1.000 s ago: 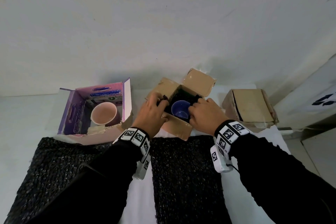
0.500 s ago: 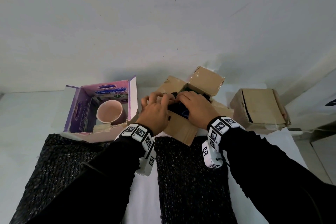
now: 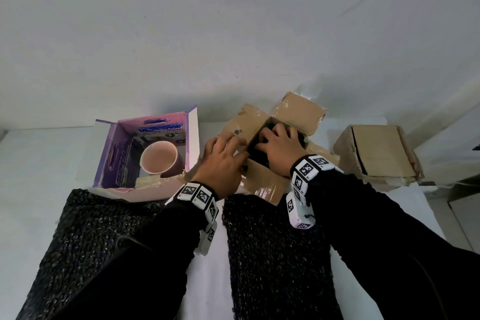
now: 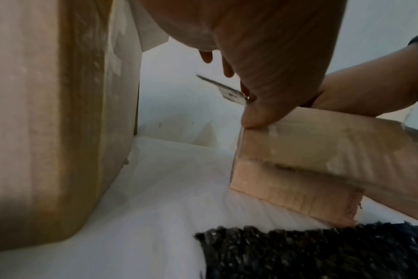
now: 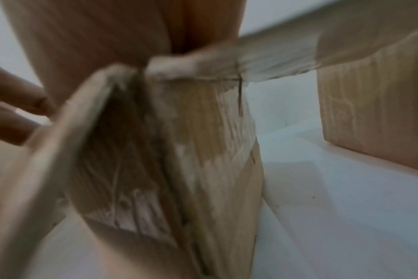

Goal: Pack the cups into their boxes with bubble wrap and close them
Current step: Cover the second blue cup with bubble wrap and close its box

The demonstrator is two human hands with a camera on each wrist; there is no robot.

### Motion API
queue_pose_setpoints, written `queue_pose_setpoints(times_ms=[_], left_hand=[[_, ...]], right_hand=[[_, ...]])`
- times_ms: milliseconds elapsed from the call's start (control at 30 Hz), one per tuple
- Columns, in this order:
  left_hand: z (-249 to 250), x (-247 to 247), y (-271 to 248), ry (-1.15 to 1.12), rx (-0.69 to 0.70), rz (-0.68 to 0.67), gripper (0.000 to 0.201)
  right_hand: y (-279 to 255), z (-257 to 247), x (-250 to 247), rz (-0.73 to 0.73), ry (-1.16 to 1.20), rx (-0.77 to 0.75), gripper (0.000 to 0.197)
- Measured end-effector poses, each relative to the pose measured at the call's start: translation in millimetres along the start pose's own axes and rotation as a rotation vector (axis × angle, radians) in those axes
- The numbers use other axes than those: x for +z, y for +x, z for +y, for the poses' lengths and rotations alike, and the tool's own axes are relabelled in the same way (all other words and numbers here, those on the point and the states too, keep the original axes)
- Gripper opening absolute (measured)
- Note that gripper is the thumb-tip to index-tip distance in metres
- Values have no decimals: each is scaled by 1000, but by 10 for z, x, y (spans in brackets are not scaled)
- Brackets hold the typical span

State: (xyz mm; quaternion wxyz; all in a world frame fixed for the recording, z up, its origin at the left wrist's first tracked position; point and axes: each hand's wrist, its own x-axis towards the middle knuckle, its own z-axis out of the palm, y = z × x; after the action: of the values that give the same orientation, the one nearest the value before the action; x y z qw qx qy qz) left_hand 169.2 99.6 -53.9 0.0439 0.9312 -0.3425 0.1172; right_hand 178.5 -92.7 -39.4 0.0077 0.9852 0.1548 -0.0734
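Observation:
The open brown cardboard box (image 3: 262,184) stands in the middle with its flaps (image 3: 301,112) folded out. My right hand (image 3: 278,148) reaches into its opening, fingers spread over dark wrap (image 3: 255,156); the blue cup is hidden under them. Beside it, my left hand (image 3: 226,161) rests on the box's left flap (image 3: 246,119), fingers fairly straight. In the left wrist view its thumb (image 4: 258,113) presses the box's near corner (image 4: 322,151). The right wrist view is blurred and shows the box wall (image 5: 215,132). A pink cup (image 3: 159,158) sits upright in the open purple box (image 3: 114,153) on the left.
A closed brown box (image 3: 376,153) stands at the right, apart from the middle one. Two dark bubble-wrap sheets (image 3: 104,241) (image 3: 275,254) lie on the white table in front of the boxes. The wall runs close behind the boxes.
The blue cup showed in the box a second ago; now my right hand and dark wrap cover it. My left hand has shifted onto the left flap.

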Motion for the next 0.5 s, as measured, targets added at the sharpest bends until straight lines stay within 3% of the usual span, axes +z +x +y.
queue_pose_setpoints(times_ms=[100,233,333,500], left_hand=[[-53,3,23,12,16,-11,33],[-58,38,57,-11,45,-16,20],[-33,57,15,-48,28,-16,22],[43,24,-44,-18,26,8,21]], right_hand=[[-10,4,3,-53,42,18,42],[-91,20,-16,25,191,47,47],[-86,45,29,-2,99,-51,49],[-68,66,31,-87,68,-47,44]])
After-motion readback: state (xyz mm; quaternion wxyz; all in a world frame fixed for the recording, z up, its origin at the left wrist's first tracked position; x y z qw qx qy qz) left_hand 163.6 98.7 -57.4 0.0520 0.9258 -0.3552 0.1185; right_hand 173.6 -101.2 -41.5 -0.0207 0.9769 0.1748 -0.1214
